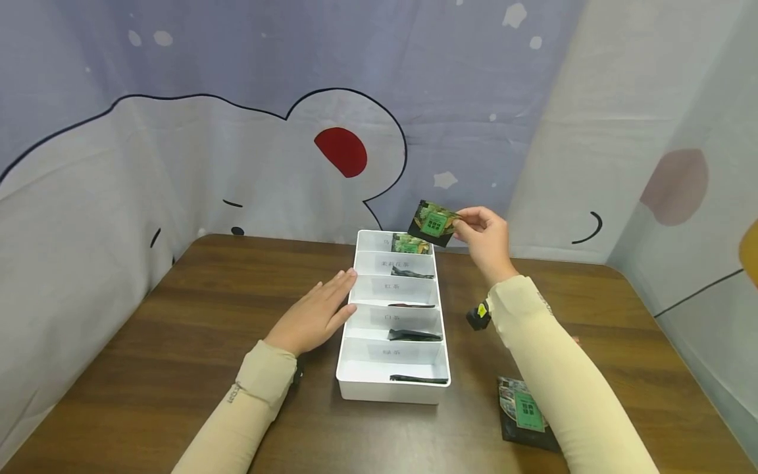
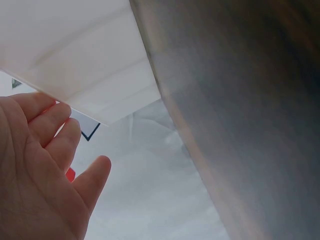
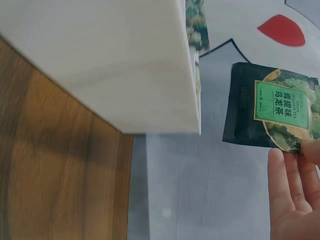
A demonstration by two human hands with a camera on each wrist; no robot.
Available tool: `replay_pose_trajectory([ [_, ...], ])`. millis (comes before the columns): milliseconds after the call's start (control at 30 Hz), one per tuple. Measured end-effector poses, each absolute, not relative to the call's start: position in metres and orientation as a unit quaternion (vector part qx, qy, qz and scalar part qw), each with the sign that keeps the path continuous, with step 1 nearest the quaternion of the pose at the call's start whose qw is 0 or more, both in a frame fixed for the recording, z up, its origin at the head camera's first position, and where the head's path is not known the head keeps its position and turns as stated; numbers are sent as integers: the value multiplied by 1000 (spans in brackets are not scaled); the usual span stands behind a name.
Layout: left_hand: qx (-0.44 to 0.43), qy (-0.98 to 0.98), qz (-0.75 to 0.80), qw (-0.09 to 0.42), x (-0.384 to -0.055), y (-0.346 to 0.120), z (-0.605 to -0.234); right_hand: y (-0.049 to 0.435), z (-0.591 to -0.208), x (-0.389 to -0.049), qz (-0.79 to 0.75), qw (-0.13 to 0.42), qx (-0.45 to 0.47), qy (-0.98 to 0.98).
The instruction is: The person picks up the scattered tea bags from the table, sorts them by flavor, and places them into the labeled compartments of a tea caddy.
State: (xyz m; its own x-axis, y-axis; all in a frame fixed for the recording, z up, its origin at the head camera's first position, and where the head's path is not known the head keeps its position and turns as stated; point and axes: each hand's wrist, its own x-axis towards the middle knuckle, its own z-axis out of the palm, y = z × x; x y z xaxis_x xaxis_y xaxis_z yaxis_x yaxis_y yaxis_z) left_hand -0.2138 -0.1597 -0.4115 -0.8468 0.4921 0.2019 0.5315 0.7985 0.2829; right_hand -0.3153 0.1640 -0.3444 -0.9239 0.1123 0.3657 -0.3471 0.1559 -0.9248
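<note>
My right hand (image 1: 487,240) pinches a dark green tea sachet (image 1: 434,224) by its edge, above the far end of a white divided box (image 1: 387,393). In the right wrist view the sachet (image 3: 270,107) shows a green label reading grape oolong tea, and the thumb lies over its edge. My left hand (image 1: 314,313) rests with straight fingers against the box's left rim; in the left wrist view the palm (image 2: 40,170) faces the box wall (image 2: 100,75). Another sachet with a green label (image 1: 411,244) stands in the farthest compartment.
Single dark sachets stand in the nearer compartments, such as the nearest one (image 1: 418,379). More green-labelled sachets (image 1: 528,409) lie on the wooden table (image 1: 154,368) at right, partly under my right forearm. A patterned curtain (image 1: 237,158) hangs behind the table.
</note>
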Motion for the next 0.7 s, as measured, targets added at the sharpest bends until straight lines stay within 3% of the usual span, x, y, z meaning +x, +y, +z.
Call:
replay_pose_trajectory([
  [700, -265, -948, -170, 51, -212, -159, -410, 138, -356, -327, 521, 107, 90, -842],
])
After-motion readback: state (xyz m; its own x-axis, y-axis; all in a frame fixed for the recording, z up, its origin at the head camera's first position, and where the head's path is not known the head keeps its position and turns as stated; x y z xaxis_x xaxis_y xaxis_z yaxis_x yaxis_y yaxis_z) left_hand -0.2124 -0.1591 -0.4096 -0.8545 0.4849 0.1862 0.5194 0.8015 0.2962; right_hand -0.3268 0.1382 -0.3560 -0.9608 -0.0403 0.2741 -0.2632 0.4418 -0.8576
